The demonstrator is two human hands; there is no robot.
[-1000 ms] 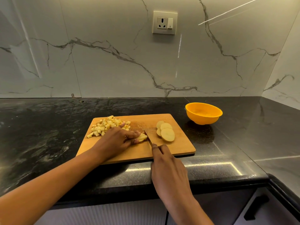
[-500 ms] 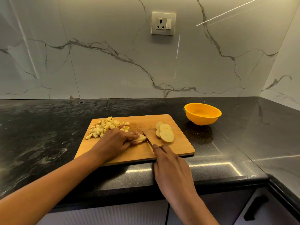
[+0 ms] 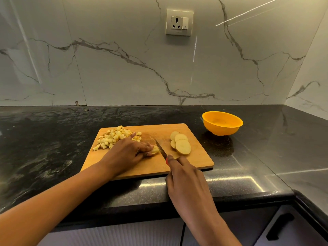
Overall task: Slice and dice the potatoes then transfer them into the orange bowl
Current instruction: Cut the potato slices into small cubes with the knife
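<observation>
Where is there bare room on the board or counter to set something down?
Free: countertop left of the cutting board; the strip between board and wall; the board's far edge between the diced potato and the slices. Crowded: mid-board, where the left hand pins a potato piece and the right hand holds the knife beside it.

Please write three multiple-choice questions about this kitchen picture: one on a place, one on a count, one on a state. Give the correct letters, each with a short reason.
1. Where does the bowl stand? A. On the counter, right of the board. B. On the board. C. In a hand.
2. How many round slices lie on the board? A. One. B. Four. C. Ten.
3. What is the right hand doing? A. Resting open. B. Lifting the bowl. C. Holding the knife.
Answers: 1 A, it sits on the dark counter past the board's right edge; 2 B, four overlapping rounds show; 3 C, its fingers curl round the handle.
</observation>
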